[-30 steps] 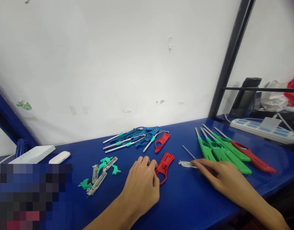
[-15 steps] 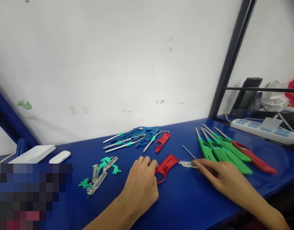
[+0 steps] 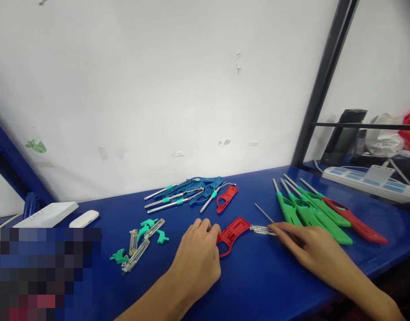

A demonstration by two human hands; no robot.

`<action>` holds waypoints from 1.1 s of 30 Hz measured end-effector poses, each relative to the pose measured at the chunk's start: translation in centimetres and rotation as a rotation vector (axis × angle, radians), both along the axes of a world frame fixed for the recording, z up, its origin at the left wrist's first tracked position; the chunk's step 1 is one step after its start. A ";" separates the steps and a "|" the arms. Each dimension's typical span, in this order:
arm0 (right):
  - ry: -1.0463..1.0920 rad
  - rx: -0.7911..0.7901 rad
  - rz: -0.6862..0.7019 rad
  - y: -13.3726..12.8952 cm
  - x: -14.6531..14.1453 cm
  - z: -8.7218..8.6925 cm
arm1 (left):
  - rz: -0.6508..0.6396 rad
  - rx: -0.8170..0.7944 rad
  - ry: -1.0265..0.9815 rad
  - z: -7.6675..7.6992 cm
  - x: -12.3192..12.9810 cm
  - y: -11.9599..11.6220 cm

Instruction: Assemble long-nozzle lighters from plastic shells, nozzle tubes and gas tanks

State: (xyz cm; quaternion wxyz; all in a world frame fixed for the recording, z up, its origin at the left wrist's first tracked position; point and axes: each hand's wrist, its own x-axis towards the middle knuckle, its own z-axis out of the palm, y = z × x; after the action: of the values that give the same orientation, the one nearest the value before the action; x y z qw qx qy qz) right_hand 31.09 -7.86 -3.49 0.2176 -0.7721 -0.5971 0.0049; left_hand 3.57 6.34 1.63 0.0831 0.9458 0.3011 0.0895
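My left hand point(image 3: 198, 249) is closed on the finger-loop end of a red lighter casing half point(image 3: 236, 229), its hollow inner side facing up. The fingertips are partly hidden behind the hand. To its right, my right hand point(image 3: 307, 243) pinches a clear lighter fuel tank point(image 3: 260, 230) between thumb and fingers. The tank's tip lies close to the casing's right end. A thin metal rod point(image 3: 264, 212) slants from the same fingertips; I cannot tell whether they hold it. Behind the casing lies a second red casing half point(image 3: 227, 199).
Blue casing halves point(image 3: 207, 185) and metal lighter tubes point(image 3: 171, 206) lie at the back. Clear tanks point(image 3: 136, 255) and green trigger pieces point(image 3: 162, 237) are at left, near a white case point(image 3: 84, 219). Several green lighters point(image 3: 320, 218), a red lighter point(image 3: 355, 220) and a power strip point(image 3: 368, 180) are at right.
The view has shifted very slightly. Both hands keep the same grip and nearly the same place, with the casing and tank between them.
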 end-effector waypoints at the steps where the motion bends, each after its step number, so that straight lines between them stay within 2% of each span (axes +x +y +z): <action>1: -0.001 0.001 0.000 0.0 0.0 0.0 | -0.002 0.001 0.000 0.0 0.0 0.0; 33: -0.051 0.096 0.037 0.0 0.0 -0.1 | -0.014 0.017 0.006 0.0 -0.3 -0.2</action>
State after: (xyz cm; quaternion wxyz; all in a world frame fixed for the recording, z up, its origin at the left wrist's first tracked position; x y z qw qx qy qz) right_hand 31.06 -7.84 -3.60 0.2389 -0.7494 -0.6163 -0.0393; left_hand 3.28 6.10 1.63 0.0747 0.9488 0.2939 0.0887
